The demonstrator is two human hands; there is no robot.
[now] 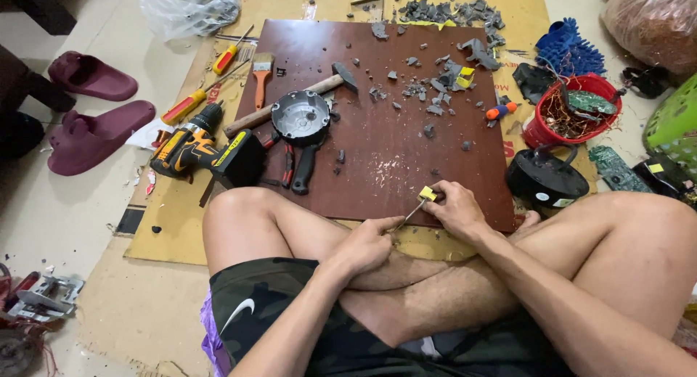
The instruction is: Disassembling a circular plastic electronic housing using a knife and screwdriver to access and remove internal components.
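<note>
I sit cross-legged on the floor. My right hand point(456, 207) pinches a small yellow part point(428, 193) at the near edge of a dark brown board point(377, 152). My left hand point(370, 240) is closed on a thin metal tool point(408, 218) whose tip reaches the yellow part. Both hands hover just above my crossed shins, close together.
On the board lie a hammer point(290, 101), a round grey metal housing point(300, 117), pliers point(298, 166) and several grey fragments point(435, 94). A cordless drill point(207, 146), screwdrivers point(185, 105) and a brush point(262, 72) lie left. A red basket of wire point(570, 112) and a black round cover point(546, 179) sit right.
</note>
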